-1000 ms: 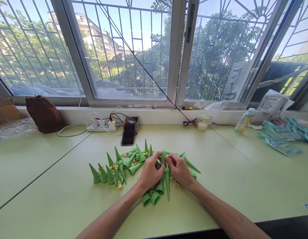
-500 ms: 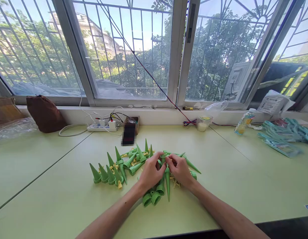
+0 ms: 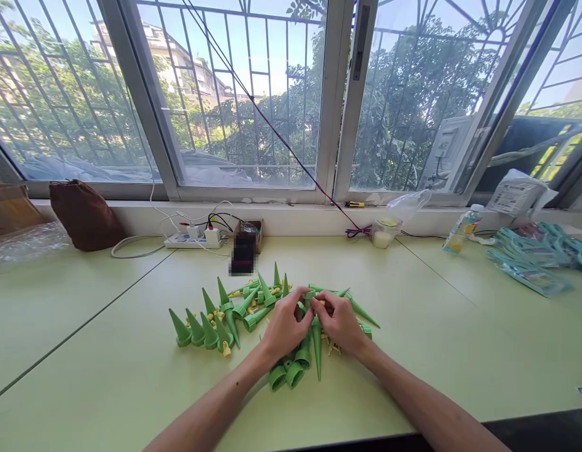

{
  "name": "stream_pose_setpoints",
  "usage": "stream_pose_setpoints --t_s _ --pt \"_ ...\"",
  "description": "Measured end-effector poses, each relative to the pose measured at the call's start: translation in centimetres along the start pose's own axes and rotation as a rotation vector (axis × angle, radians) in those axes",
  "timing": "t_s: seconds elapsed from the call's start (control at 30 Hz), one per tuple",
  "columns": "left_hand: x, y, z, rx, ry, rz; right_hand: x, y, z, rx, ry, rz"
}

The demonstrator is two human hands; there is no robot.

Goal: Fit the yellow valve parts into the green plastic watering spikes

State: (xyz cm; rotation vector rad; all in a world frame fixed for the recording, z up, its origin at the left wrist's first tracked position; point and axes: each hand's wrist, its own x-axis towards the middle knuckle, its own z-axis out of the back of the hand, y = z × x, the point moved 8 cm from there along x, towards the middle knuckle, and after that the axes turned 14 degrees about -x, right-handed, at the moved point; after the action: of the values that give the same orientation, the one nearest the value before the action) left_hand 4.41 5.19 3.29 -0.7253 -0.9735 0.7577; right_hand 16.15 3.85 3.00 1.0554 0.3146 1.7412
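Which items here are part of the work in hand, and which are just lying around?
In hand: left hand and right hand, both pinching a green spike; pile of green spikes; standing green cones; yellow fittings.
Lying about: brown pouch, power strip, jar, bottle, teal packets.
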Motion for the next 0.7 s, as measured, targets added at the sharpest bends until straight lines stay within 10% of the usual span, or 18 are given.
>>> stream_pose_setpoints --t_s 0.7 --pt "0.03 -0.34 0.06 0.027 0.003 -0.010 0.11 -0.26 -0.13 0.002 0.006 -0.018"
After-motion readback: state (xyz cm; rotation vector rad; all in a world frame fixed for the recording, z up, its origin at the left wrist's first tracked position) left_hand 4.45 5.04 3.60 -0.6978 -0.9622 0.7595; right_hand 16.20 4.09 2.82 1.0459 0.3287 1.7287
